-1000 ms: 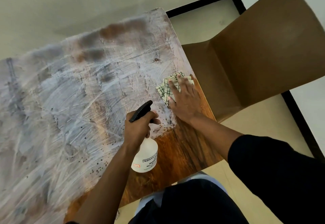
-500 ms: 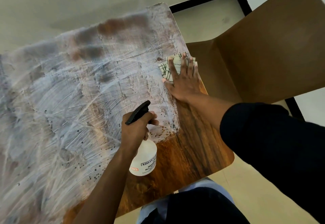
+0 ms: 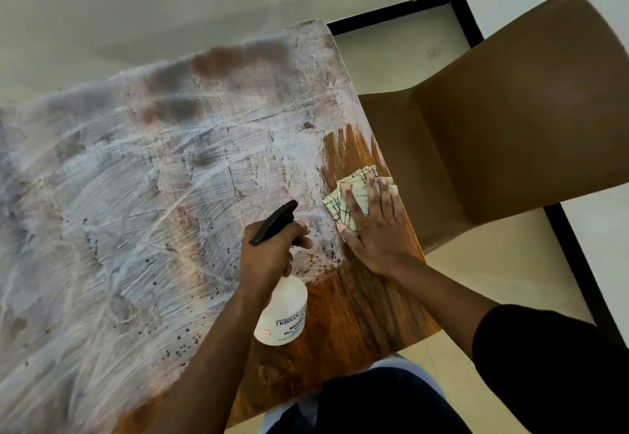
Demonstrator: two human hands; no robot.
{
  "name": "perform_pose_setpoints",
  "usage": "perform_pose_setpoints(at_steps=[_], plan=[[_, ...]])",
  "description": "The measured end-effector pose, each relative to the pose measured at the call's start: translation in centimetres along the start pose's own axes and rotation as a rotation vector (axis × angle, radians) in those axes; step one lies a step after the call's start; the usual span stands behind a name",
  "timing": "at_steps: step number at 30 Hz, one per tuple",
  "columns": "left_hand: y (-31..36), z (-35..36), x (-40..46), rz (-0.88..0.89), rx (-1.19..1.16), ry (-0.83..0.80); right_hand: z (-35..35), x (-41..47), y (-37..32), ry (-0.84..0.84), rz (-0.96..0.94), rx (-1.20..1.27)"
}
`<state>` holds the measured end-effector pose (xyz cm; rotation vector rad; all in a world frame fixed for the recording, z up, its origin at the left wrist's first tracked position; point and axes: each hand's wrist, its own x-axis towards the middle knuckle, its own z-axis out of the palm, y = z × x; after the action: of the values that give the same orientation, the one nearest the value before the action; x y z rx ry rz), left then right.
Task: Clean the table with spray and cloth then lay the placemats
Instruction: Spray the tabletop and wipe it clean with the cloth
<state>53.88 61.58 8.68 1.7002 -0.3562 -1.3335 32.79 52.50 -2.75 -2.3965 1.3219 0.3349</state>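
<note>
Cleaning barely begun. Right hand (image 3: 377, 229) spread flat on cloth (image 3: 354, 195) at table (image 3: 357, 314) edge, right of centre; left hand (image 3: 269, 256) gripping spray bottle (image 3: 282, 314). White film over most of frame's left. Placemats unseen.

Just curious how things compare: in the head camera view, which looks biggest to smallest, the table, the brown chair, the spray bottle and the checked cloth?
1. Table, fills most of the view.
2. Brown chair.
3. Spray bottle, partly hidden by the left hand.
4. Checked cloth, mostly under the right hand, so its full size is unsure.
</note>
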Motion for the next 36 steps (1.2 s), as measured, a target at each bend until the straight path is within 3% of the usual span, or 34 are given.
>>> perform_pose_setpoints(at_steps=[13, 19, 26, 36], plan=[[-0.4, 1.6, 1.9, 0.001, 0.031, 0.032, -3.7, 14.4, 0.2, 0.055, 0.066, -0.01], [0.8, 3.3, 2.5, -0.008, -0.016, 0.02, -2.1, 8.1, -0.1, 0.073, -0.066, -0.006], [1.5, 4.0, 4.2, -0.007, 0.041, 0.033, 1.0, 0.0, -0.1, 0.049, -0.069, 0.018], [2.8, 3.8, 6.6, -0.001, 0.08, 0.075, -3.7, 14.1, 1.6, 0.095, -0.019, 0.016]])
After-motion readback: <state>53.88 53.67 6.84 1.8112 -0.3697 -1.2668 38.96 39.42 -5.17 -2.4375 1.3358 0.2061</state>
